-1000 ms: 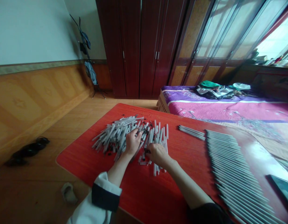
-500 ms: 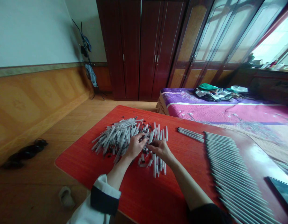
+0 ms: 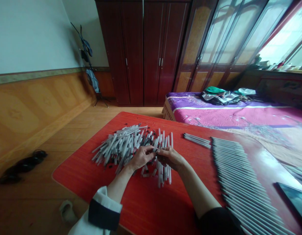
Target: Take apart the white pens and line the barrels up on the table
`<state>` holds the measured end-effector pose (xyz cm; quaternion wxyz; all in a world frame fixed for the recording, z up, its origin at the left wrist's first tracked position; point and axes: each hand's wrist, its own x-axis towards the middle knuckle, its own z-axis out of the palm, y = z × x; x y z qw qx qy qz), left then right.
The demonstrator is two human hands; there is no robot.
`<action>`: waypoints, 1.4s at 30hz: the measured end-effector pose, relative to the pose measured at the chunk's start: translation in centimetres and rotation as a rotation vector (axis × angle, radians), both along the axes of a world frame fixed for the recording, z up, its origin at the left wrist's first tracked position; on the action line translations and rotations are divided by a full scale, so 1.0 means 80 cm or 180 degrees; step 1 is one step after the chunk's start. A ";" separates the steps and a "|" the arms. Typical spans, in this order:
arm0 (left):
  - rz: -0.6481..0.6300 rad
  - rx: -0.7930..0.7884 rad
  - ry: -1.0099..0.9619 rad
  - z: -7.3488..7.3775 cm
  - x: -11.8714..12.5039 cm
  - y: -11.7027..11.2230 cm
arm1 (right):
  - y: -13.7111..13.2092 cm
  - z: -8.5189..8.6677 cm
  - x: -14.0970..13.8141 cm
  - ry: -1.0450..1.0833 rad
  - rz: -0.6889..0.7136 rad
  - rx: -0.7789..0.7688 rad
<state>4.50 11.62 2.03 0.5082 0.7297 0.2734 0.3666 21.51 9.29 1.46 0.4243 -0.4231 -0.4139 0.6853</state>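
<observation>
My left hand (image 3: 142, 157) and my right hand (image 3: 171, 158) meet fingertip to fingertip over the red table. Both are closed in a pinch. A small pale pen part (image 3: 155, 149) shows between the fingertips, with the left thumb and forefinger on it. Whatever the curled right fingers hold is mostly hidden. Left of the hands spreads a heap of clear pen barrels (image 3: 120, 143) mixed with small black pieces. More clear barrels (image 3: 161, 176) lie side by side under and beyond my right hand. Short clear caps (image 3: 145, 173) are scattered just below my left hand.
A long row of pens with dark ends (image 3: 241, 179) covers the right side of the red table (image 3: 102, 182). Several more pens (image 3: 197, 140) lie beside it. A dark phone or tablet (image 3: 291, 199) rests near the right edge. A bed (image 3: 214, 114) stands behind the table.
My two hands have come closer together, and their fingertips now meet. The right fingers have curled in. The view has shifted slightly to the right.
</observation>
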 end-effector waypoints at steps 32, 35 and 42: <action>0.1004 0.0467 0.0328 -0.019 0.008 0.009 | -0.001 -0.002 -0.031 0.0182 -0.1174 -0.0040; 0.1056 0.0669 0.0410 -0.016 0.009 0.008 | -0.001 -0.001 -0.036 0.0006 -0.1490 0.0121; 0.0855 0.1011 0.0892 -0.023 0.011 0.005 | -0.006 0.027 -0.027 -0.1056 -0.1617 0.1432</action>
